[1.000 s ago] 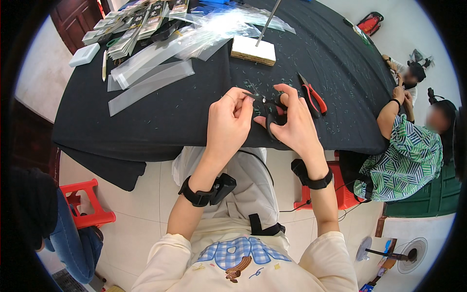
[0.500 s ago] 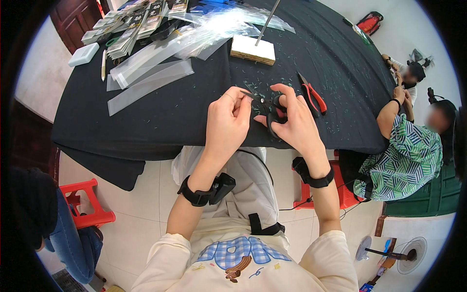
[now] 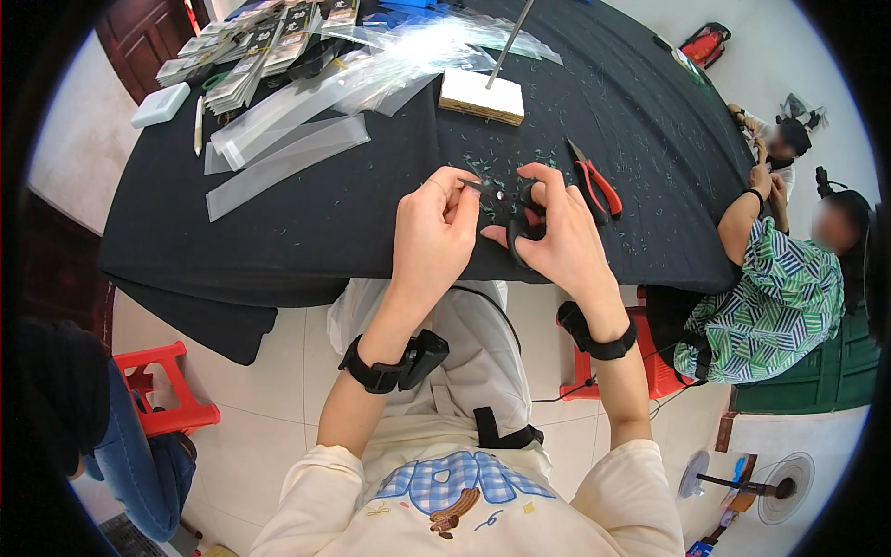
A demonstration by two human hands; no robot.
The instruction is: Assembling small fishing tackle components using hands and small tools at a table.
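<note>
Above the near part of the black-covered table (image 3: 306,200), my right hand (image 3: 568,227) grips a pair of black-handled scissors (image 3: 502,196), fingers and thumb in the loops. The blades point left and reach the fingertips of my left hand (image 3: 434,227). That hand is closed in a pinch; whatever lies between thumb and fingers is too small to make out. Tiny green clippings (image 3: 478,160) are scattered on the cloth around the scissors. Just right of my right hand lie pliers with red handles (image 3: 601,188).
A wooden block (image 3: 483,97) with an upright metal rod stands beyond my hands. Clear plastic sleeves (image 3: 288,167), stacked packets (image 3: 246,79), a white box (image 3: 160,106) and a pen (image 3: 199,125) lie far left. Co-workers sit at right; one wears a green patterned shirt (image 3: 780,297). A red stool (image 3: 167,390) stands left.
The scissors have turned slightly in my right hand, and their handle loops have shifted a little. My left hand keeps almost the same place.
</note>
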